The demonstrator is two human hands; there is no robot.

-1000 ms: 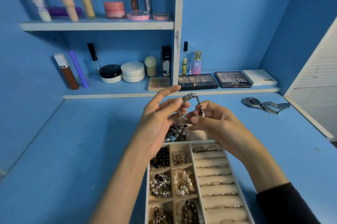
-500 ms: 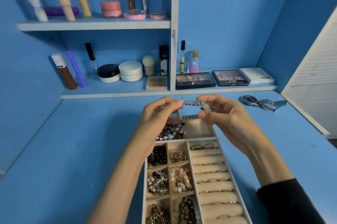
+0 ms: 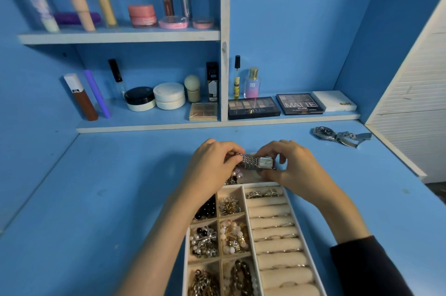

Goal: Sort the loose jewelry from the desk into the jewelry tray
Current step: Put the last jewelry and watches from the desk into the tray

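Placing step: left hand (image 3: 212, 166) and right hand (image 3: 295, 169) fingers pinch the watch (image 3: 259, 163) over the tray (image 3: 244, 211), frame centre. Next: lower, release.

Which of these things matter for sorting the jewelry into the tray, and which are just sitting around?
In the job: jewelry tray; square watch, pinched by left hand and right hand; round watch, loose on the desk.

Lying about: NUDES palette, MATTE palette, perfume bottle, white jar, all on the shelf.

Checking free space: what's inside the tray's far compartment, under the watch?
Beaded pieces at left, bare lining below the watch; the left hand and right hand cover the rest.
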